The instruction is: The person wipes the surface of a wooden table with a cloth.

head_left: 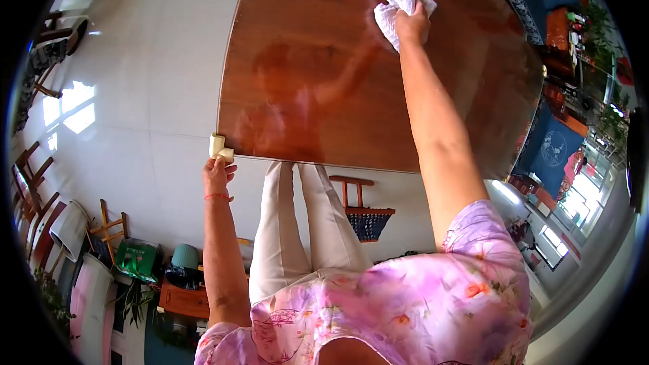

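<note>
A glossy reddish-brown wooden table (324,81) fills the upper middle and mirrors my body. Near its far part, my right hand (413,23) holds a bunched white cloth (399,1) against the tabletop, fingers wrapped over it. At the near left corner sits a cream-coloured corner guard (218,147). My left hand (219,172) is just below that corner, its fingertips bent together on the guard's lower edge. A red string circles the left wrist.
Under the near table edge stands a small wooden stool (368,223) with a dark woven seat. Wooden chairs (30,182) line the left. At lower left are a green bag (137,261) and a teal bin (184,257). Blue-covered seats (556,149) stand right.
</note>
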A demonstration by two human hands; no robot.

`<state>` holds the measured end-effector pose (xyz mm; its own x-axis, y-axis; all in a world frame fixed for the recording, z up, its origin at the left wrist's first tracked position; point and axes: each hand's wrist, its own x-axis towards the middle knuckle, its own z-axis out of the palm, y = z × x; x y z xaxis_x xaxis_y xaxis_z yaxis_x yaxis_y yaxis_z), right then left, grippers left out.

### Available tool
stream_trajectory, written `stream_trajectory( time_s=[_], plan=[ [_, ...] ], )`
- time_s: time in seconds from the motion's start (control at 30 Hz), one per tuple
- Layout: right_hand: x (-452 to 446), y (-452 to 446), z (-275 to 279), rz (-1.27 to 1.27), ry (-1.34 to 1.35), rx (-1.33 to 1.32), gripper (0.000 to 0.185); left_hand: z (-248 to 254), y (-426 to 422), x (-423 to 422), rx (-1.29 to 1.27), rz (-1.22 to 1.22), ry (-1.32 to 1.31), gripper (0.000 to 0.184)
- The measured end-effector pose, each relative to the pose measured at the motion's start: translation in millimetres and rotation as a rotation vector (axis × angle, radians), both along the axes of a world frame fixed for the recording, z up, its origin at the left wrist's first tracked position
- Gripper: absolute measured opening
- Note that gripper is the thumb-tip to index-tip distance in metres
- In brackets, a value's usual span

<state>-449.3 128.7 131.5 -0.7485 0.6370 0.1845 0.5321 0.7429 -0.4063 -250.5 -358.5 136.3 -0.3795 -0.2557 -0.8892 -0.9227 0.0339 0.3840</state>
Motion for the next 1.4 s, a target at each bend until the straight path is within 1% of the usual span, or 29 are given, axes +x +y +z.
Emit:
stream_trajectory(
  time_s=[0.07, 0.1, 0.17, 0.2, 0.27, 0.3, 0.33, 0.4, 0.43, 0.47, 0.5, 0.57, 0.63, 0.67, 0.77, 0.83, 0.87, 0.9, 0.93, 0.97, 1.0, 1.03, 1.1, 1.17, 1.2, 1.23, 1.3, 1.37, 1.4],
  plan=[
    [-5, -6, -18, -0.047, -0.036, 0.098, 0.040, -3, -1, 1, 0.026, 0.007, 0.001, 0.023],
    [-8, -13, -24, 0.122, -0.017, 0.185, 0.036, -2, 0, 0, 0.023, 0.001, 0.007, 0.023],
    [-3, -67, -10, 0.329, 0.048, 0.233, 0.027, 2, 1, -1, 0.005, -0.014, 0.003, 0.023],
    [5, -89, -3, 0.473, -0.041, 0.133, 0.040, 5, 2, -2, 0.008, -0.020, 0.002, 0.023],
    [37, -134, 4, 0.693, 0.001, 0.028, 0.030, 5, 1, -2, 0.009, -0.016, -0.006, 0.023],
    [59, -152, -4, 0.808, 0.072, 0.087, 0.032, 6, 2, -3, 0.014, -0.013, -0.001, 0.023],
    [86, -169, 14, 0.889, 0.084, -0.030, 0.033, 4, 1, -2, 0.015, -0.018, 0.000, 0.023],
    [149, -200, 22, 0.987, 0.036, -0.060, 0.025, 4, 2, -4, -0.008, -0.008, -0.029, 0.023],
    [196, -217, -2, 1.010, -0.057, -0.178, 0.022, 4, 4, -4, -0.016, -0.003, -0.043, 0.023],
    [231, -231, 15, 1.106, -0.093, -0.231, 0.021, 2, 3, -3, -0.013, -0.008, -0.032, 0.023],
    [269, -245, 22, 1.210, -0.227, -0.211, 0.028, -1, 0, -1, -0.010, -0.015, -0.023, 0.023],
    [324, -260, 30, 1.390, -0.557, -0.643, 0.038, -5, -5, 3, -0.005, -0.024, -0.020, 0.023],
    [335, -262, 47, 1.266, -0.294, -0.745, 0.049, -8, -8, 2, 0.009, -0.035, -0.024, 0.023],
    [323, -258, 55, 1.193, -0.297, -0.707, 0.055, -10, -10, 2, 0.009, -0.042, -0.017, 0.022],
    [263, -204, 74, 0.927, -0.038, -0.531, 0.054, -18, -18, 5, 0.021, -0.066, -0.015, 0.022],
    [240, -147, 42, 0.617, 0.080, -0.445, 0.047, -12, -15, 0, 0.005, -0.077, -0.044, 0.023],
    [220, -109, 45, 0.444, 0.057, -0.260, 0.043, -10, -13, -1, 0.007, -0.085, -0.052, 0.023],
    [209, -73, 35, 0.225, 0.032, -0.294, 0.050, -8, -12, -3, 0.003, -0.091, -0.061, 0.023],
    [189, -38, 43, 0.091, 0.142, -0.350, 0.052, -7, -12, -3, -0.005, -0.095, -0.074, 0.023],
    [182, 7, 18, 0.057, 0.239, -0.194, 0.053, -7, -13, -4, -0.006, -0.106, -0.072, 0.023],
    [174, 40, 21, -0.025, 0.041, 0.044, 0.053, -8, -15, -3, -0.009, -0.118, -0.076, 0.023],
    [169, 74, 1, -0.111, 0.098, 0.031, 0.051, -9, -16, -4, -0.011, -0.132, -0.081, 0.024],
    [156, 94, -8, -0.272, 0.020, -0.036, 0.049, -5, -14, -5, -0.036, -0.146, -0.081, 0.023],
    [139, 78, -9, -0.284, -0.113, 0.160, 0.050, -4, -13, -6, -0.046, -0.162, -0.078, 0.023],
    [129, 68, -8, -0.317, -0.129, 0.181, 0.051, -4, -11, -7, -0.044, -0.163, -0.078, 0.023],
    [119, 68, -20, -0.296, -0.080, 0.244, 0.042, -3, -11, -7, -0.041, -0.163, -0.074, 0.024],
    [97, 51, -20, -0.046, 0.003, 0.093, 0.029, -2, -12, -8, -0.044, -0.163, -0.069, 0.024],
    [82, 5, -10, 0.222, -0.030, 0.107, 0.025, -2, -13, -7, -0.049, -0.165, -0.067, 0.024],
    [88, -25, -21, 0.286, 0.004, 0.038, 0.024, 0, -13, -5, -0.055, -0.166, -0.076, 0.024]
  ],
)
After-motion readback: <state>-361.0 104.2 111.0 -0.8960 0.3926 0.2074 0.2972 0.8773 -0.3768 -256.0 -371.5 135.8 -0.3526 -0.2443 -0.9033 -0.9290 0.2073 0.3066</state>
